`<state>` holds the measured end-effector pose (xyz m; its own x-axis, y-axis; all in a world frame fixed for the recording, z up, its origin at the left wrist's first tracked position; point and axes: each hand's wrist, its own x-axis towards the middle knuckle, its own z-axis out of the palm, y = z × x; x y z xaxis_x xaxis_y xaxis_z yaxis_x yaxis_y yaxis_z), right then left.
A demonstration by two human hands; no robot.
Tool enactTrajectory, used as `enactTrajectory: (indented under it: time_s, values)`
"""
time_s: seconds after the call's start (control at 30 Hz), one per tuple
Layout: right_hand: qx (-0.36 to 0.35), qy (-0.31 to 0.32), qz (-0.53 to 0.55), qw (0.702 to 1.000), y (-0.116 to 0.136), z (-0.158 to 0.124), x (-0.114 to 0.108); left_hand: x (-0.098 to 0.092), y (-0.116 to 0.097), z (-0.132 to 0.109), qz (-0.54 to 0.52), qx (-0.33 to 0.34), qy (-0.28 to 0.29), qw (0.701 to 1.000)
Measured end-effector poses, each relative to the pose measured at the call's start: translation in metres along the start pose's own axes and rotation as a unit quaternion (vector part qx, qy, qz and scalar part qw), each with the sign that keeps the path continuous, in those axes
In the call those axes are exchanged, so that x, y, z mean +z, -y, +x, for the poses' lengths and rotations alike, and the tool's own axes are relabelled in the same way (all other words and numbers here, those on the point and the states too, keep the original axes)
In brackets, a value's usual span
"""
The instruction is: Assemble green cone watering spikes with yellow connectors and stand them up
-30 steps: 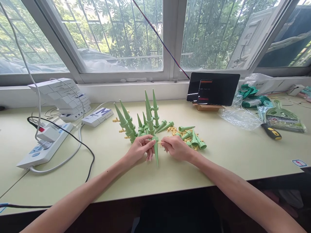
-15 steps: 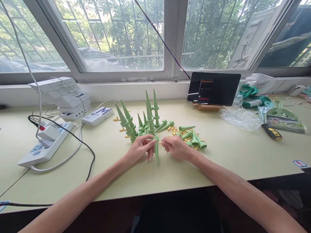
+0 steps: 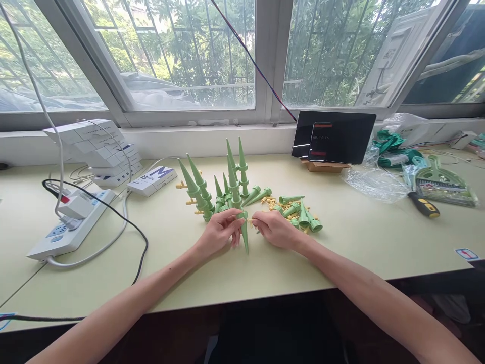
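My left hand (image 3: 220, 231) pinches the wide end of a green plastic spike (image 3: 244, 234) whose tip points toward me. My right hand (image 3: 273, 228) is closed on a small yellow connector (image 3: 250, 222) held against the side of that spike's head. Just behind my hands stand several assembled green spikes (image 3: 233, 177), tips up. To the right lies a loose heap of green spikes (image 3: 301, 212) mixed with small yellow connectors (image 3: 271, 203).
A white power strip (image 3: 71, 222) with plugs and a black cable (image 3: 129, 227) lies at left, beside stacked white boxes (image 3: 94, 146). A dark tablet and phone (image 3: 331, 139) lean at the back. Plastic wrap (image 3: 375, 184), a green brush (image 3: 441, 184) and a yellow-handled tool (image 3: 424, 206) sit at right.
The spike has tilted slightly in my left hand, so its tip sits a little higher and further right. Both hands stay in nearly the same place.
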<state>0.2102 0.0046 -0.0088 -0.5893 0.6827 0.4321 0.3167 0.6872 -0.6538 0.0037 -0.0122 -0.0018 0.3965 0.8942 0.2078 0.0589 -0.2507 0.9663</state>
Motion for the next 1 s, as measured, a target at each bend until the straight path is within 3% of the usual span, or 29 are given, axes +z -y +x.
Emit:
enactTrajectory:
  time_s: [0.37,0.67,1.0]
  values:
    - [0.001,0.008,-0.003,1.000,0.0011,-0.0012,0.0020,-0.0070,-0.0015,0.0031,-0.071,-0.108,0.049,0.990]
    - [0.003,0.006,-0.021,1.000,-0.0034,-0.0014,0.0025,-0.0027,-0.0015,0.0015,-0.014,-0.031,0.023,0.999]
    - [-0.002,-0.005,-0.008,1.000,-0.0033,-0.0013,0.0031,-0.0015,-0.0092,0.0022,-0.010,-0.052,0.030,0.998]
